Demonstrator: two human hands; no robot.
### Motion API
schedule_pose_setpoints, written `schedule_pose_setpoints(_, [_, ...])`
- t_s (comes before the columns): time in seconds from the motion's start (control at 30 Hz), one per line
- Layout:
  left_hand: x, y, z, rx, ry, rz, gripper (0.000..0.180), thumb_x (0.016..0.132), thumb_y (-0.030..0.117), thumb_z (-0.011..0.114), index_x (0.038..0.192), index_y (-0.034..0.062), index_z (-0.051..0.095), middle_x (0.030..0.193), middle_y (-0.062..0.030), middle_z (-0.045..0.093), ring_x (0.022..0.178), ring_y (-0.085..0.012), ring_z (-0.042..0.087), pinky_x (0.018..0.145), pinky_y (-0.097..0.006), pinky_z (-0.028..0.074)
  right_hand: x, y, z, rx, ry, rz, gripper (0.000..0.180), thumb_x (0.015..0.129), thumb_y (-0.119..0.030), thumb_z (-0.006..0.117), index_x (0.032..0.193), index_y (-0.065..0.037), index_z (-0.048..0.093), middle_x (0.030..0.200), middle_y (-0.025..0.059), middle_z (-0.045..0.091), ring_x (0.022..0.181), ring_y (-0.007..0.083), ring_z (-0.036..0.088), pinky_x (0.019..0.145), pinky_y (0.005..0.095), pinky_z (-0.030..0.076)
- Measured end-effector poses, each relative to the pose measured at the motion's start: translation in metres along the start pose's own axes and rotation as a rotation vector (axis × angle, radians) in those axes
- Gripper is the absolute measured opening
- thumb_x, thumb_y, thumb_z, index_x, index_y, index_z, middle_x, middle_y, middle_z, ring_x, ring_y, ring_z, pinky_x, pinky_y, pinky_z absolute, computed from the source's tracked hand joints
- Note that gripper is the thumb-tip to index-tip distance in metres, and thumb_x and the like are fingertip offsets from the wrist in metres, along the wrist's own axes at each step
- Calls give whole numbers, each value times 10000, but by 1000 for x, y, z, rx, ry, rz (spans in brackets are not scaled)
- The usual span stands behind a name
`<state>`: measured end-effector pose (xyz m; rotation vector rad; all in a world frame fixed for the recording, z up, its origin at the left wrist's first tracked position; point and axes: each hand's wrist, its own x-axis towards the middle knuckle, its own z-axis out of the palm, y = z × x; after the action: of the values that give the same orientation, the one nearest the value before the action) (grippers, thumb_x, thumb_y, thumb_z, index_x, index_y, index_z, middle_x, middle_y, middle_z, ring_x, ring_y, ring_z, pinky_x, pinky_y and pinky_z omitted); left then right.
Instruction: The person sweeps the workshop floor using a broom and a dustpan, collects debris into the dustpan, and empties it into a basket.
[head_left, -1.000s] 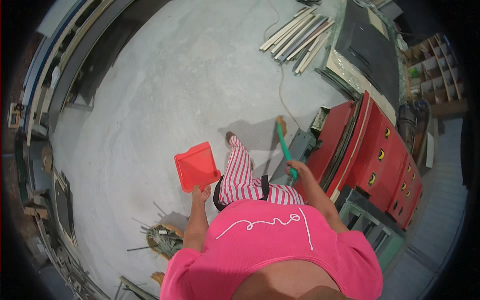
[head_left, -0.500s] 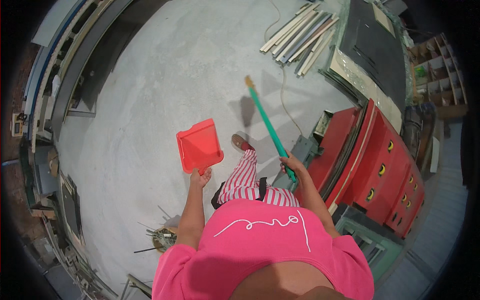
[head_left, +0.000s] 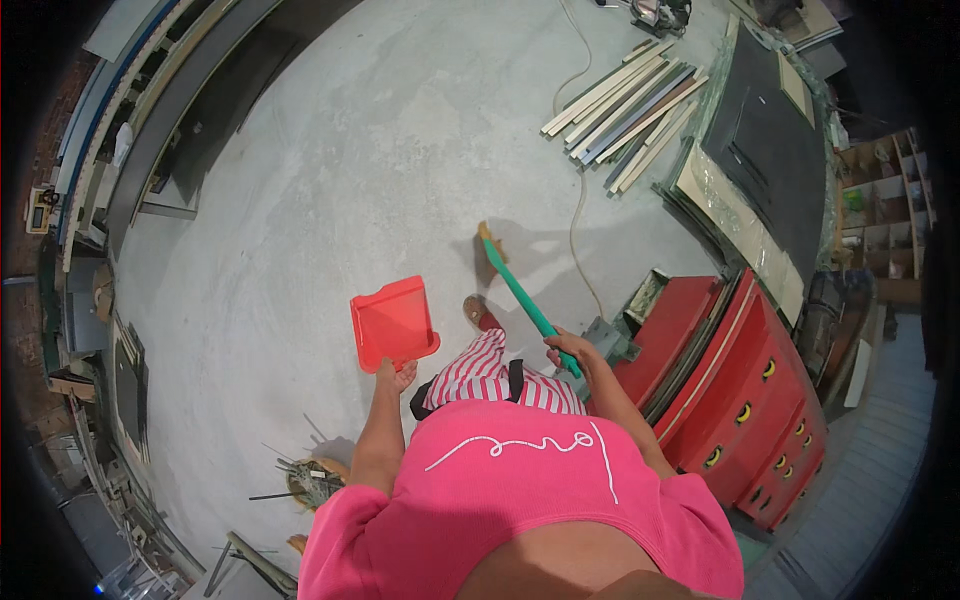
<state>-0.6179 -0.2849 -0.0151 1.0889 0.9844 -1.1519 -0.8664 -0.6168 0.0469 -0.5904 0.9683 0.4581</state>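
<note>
A red dustpan (head_left: 393, 320) is held out over the floor in front of me. My left hand (head_left: 397, 375) is closed round its short handle, and the pan looks bare. In my right hand (head_left: 573, 350) I grip the lower end of a long green-handled brush (head_left: 521, 296). The handle slants up and away to the left, with tan bristles (head_left: 484, 230) at the far end. Whether the bristles touch the concrete floor (head_left: 330, 180) I cannot tell. One shoe (head_left: 475, 309) of mine shows between the pan and the brush.
Several long strips (head_left: 625, 115) lie in a pile at the far right, beside stacked dark sheets (head_left: 745, 150). A red drawer cabinet (head_left: 740, 400) stands close on my right. A cable (head_left: 576, 225) crosses the floor. At lower left sits a basket of thin scraps (head_left: 318, 482).
The brush's bristle end has swung lower and nearer to me. The floor and its surroundings have shifted in view as I moved. Both hands keep their grips.
</note>
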Motion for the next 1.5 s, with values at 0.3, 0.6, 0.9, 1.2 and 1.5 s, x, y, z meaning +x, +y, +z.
schedule_pose_setpoints(0.3, [-5, 23, 48, -198, 53, 81, 377, 772, 290, 292, 944, -28, 399, 813, -192, 522, 756, -275, 527, 661, -346, 418, -21, -90, -39, -240, 262, -189, 502, 723, -84, 448, 1156, -123, 197, 533, 25, 378, 415, 93, 386, 341, 233, 351])
schedule_pose_setpoints(0.6, [-16, 3, 89, -309, 21, 130, 378, 771, 304, 300, 931, -10, 435, 780, -161, 534, 732, -247, 528, 634, -332, 420, 75, -192, -67, -285, -33, -259, 162, 695, -131, 479, 720, -49, 341, 474, 39, 400, 370, 127, 412, 307, 252, 342])
schedule_pose_setpoints(0.9, [-36, -34, 155, -394, 320, 58, 400, 755, 335, 277, 961, 6, 374, 875, -184, 500, 806, -287, 502, 669, -366, 410, 72, -291, -39, -28, -450, 268, 226, 763, -152, 473, 930, -91, 334, 557, 6, 369, 422, 46, 355, 338, 144, 297])
schedule_pose_setpoints(1.2, [16, -30, 214, -767, -23, 175, 357, 742, 259, 390, 944, -36, 377, 877, -157, 492, 793, -241, 512, 671, -318, 421, 90, -466, -84, -566, 55, -104, 305, 732, -136, 474, 989, -95, 315, 464, 42, 399, 363, 121, 397, 298, 218, 326])
schedule_pose_setpoints(1.5, [-11, -85, 261, -755, -82, 392, 396, 752, 388, 383, 905, 40, 496, 762, -58, 556, 679, -156, 519, 632, -277, 423, 187, -520, -36, -865, 209, 135, 182, 671, -207, 493, 569, -71, 427, 430, 35, 436, 321, 134, 385, 305, 270, 318])
